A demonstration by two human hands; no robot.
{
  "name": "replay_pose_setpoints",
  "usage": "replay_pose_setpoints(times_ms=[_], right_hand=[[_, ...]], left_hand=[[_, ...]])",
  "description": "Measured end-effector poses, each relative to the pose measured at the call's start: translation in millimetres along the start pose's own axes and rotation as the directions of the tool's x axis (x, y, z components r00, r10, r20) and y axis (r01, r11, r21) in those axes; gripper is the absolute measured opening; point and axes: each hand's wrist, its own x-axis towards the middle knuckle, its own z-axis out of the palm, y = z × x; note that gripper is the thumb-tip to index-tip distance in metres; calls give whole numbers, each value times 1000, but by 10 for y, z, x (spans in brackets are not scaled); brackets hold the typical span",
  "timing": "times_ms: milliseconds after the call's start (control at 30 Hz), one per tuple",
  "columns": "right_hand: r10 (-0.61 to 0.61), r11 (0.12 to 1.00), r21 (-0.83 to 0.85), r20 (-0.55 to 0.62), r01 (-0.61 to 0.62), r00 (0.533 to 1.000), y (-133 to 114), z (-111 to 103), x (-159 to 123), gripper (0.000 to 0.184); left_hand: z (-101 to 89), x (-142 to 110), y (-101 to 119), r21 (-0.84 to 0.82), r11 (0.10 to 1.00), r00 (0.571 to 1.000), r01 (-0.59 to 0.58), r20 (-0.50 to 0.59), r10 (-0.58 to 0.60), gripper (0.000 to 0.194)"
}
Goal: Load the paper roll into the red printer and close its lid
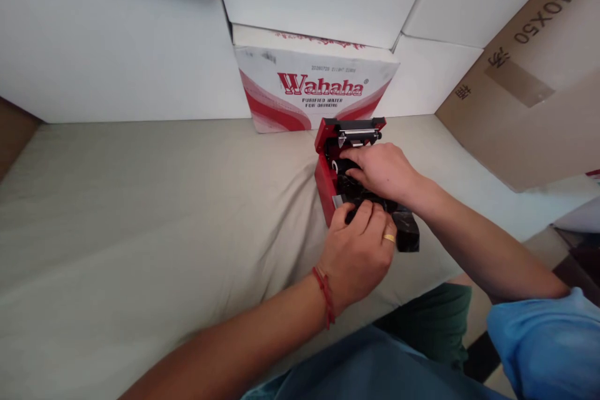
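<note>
The right hand (pixel 382 170) hides much of the inside of the red case (pixel 324 190) and partly covers the black roll (pixel 344 165); whether it grips the roll is unclear. The left hand (pixel 359 253) blocks the case's near end, its fingertips hard to make out against the dark contents. How the black strip (pixel 407 232) joins the case is hidden. Picture edges cut off the left forearm (pixel 244 337), blue sleeve (pixel 548 344) and brown carton (pixel 529 94). The printed code (pixel 334 69) is too small to read surely
</note>
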Motion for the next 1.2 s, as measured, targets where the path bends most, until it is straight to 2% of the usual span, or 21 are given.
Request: replay_pose_setpoints(times_ms=[133,267,367,467,500,567,667,733,767,833,933,1067,1200], right_hand=[[-13,1000,15,21,13,1000,-20,63,59,42],[-23,998,55,38,21,999,-14,121,115,38],[-79,976,203,-8,79,997,49,103,42,35],[-140,870,461,-116,178,983,176,-14,-166,27],[-121,821,536,-172,196,978,228,-67,-241,25],[-8,753,626,-300,203,954,342,-165,-345,27],[201,760,627,-477,171,856,507,-206,-299,33],[242,785,599,-528,155,814,589,-144,-147,40],[234,795,586,-532,155,814,615,-96,-58,44],[185,799,576,-504,169,844,630,6,100,50],[99,773,595,-455,219,885,579,96,192,54],[83,770,593,-458,234,885,477,74,16,67],[8,820,509,-467,262,884,415,83,-301,59]], left_hand=[[-143,41,48,45,999,989,19,146,-26,29],[-209,68,50,70,997,979,9,202,-23,36],[-213,69,48,73,997,976,8,216,-23,37],[-219,58,75,51,999,973,19,229,-30,38],[-224,54,89,46,999,973,23,226,-33,39],[-235,48,118,41,999,976,26,215,-34,39],[-250,50,147,46,998,978,32,207,-41,37],[-259,56,154,51,998,976,31,215,-41,36],[-262,58,155,53,998,975,29,220,-40,36],[-265,60,154,57,998,972,23,232,-35,35],[-261,56,149,67,998,970,19,240,-34,34],[-260,56,141,69,998,972,-1,233,-15,35],[-267,62,140,63,998,975,0,221,-14,35]])
